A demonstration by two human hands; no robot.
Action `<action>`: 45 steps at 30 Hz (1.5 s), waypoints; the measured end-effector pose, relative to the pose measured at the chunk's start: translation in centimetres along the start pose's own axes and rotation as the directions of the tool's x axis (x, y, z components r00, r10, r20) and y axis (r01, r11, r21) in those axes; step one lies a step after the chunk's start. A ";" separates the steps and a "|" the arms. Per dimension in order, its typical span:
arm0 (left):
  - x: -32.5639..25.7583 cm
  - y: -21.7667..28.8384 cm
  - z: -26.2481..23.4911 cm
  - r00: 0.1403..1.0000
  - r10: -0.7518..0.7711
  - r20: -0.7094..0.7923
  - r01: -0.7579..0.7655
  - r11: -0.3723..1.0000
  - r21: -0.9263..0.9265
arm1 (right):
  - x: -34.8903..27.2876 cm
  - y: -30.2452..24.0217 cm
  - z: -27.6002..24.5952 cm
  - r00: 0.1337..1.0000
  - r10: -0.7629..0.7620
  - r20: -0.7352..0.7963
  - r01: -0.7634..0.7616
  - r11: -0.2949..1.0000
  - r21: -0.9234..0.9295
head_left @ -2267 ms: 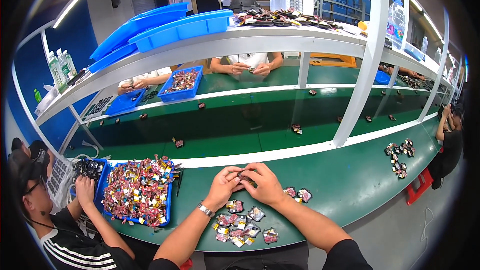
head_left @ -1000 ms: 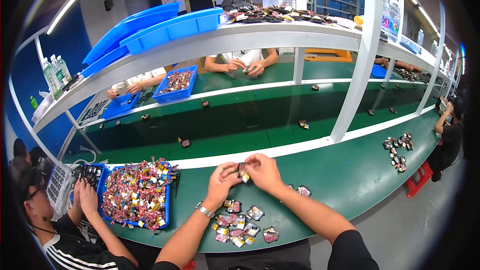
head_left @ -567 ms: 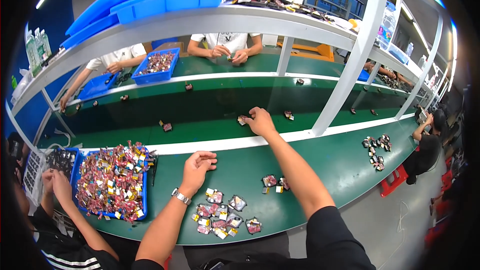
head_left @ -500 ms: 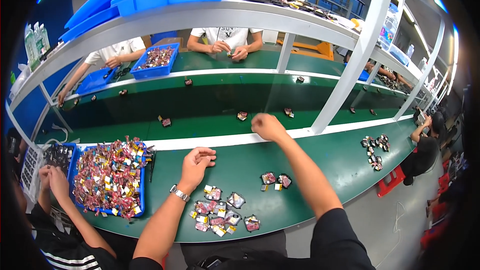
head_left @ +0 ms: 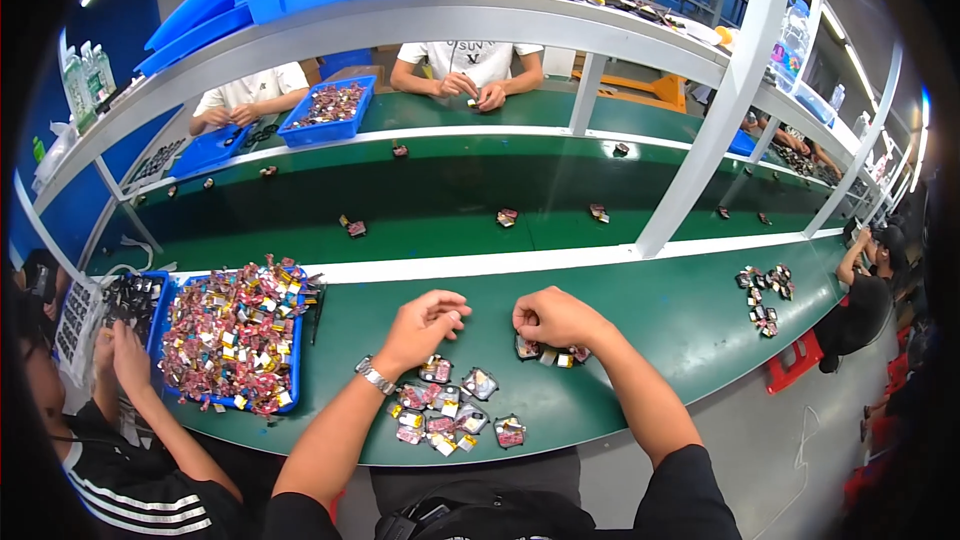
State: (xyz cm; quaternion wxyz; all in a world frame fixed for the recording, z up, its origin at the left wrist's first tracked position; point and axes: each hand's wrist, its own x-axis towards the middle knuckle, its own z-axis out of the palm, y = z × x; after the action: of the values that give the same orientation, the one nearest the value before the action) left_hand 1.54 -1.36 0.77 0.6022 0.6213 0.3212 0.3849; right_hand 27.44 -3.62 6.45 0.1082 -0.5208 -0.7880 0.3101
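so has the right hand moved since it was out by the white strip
Yes. The right hand has come back from the white strip toward the person, and now rests by the small parts on the green bench.

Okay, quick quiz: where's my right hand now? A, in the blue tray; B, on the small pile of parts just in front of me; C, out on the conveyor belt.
B: the right hand rests curled on the small pile of parts on the green bench.
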 end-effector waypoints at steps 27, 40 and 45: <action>-0.1 0.6 -0.2 0.976 -0.127 0.179 0.162 0.966 -0.200 | 2.5 -3.1 4.1 0.767 -0.355 -0.534 0.468 0.879 0.088; -0.1 0.6 -0.2 0.990 -0.128 0.060 0.140 0.951 -0.277 | 2.0 -3.1 3.3 0.791 -0.495 -0.360 0.458 0.869 -0.188; 0.0 0.3 -0.4 0.987 -0.136 0.083 0.155 0.945 -0.289 | 2.8 -2.4 4.8 0.775 -0.484 -0.406 0.465 0.872 -0.153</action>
State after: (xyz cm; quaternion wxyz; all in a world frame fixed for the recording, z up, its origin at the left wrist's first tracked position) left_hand 1.12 -1.18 1.09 0.7243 0.5110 0.2866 0.3635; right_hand 22.01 -3.55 3.67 0.3429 -0.3630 -0.8563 0.1321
